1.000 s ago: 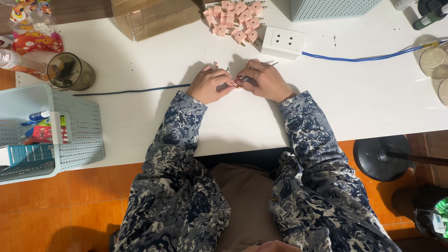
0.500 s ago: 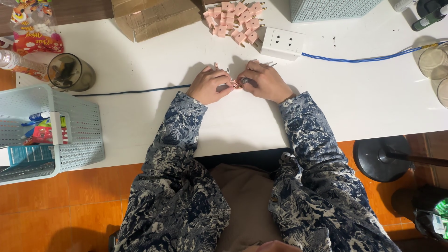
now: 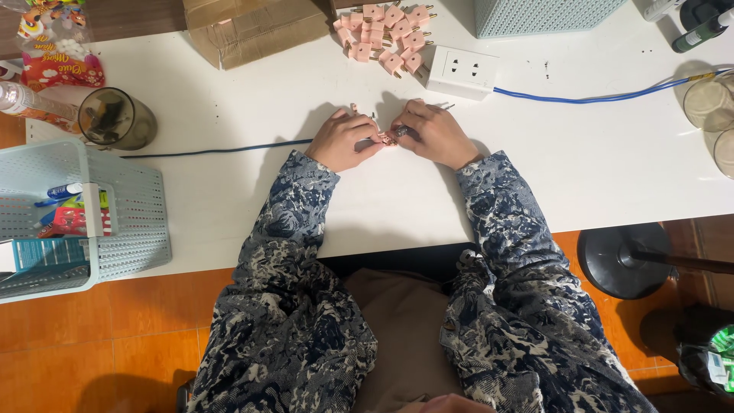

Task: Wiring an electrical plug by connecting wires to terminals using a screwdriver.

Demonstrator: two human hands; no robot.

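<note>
So both hands meet mid-table: left hand (image 3: 348,142) pinches a small pink plug (image 3: 384,138) steady, right hand (image 3: 432,134) fingers clenched around a dark tool working it, spare plugs (image 3: 390,30) piled close.

The light over my desk (image 3: 581,176) is bright and even, and the white top comes close to washing out along its far edge. It falls from above and a little behind me, so my left hand (image 3: 345,142) and right hand (image 3: 433,134) throw soft grey shadows toward the far edge. The cardboard box (image 3: 252,27) at the far left corner darkens the surface beside it in the same way. The drinking glasses (image 3: 707,103) at the right edge catch a pale glare. The floor below the near edge is dimmer and warmer. Focus is sharp at the centre; the small piece between my fingers is too tiny to resolve. Straight lines bow slightly near the corners.
</note>
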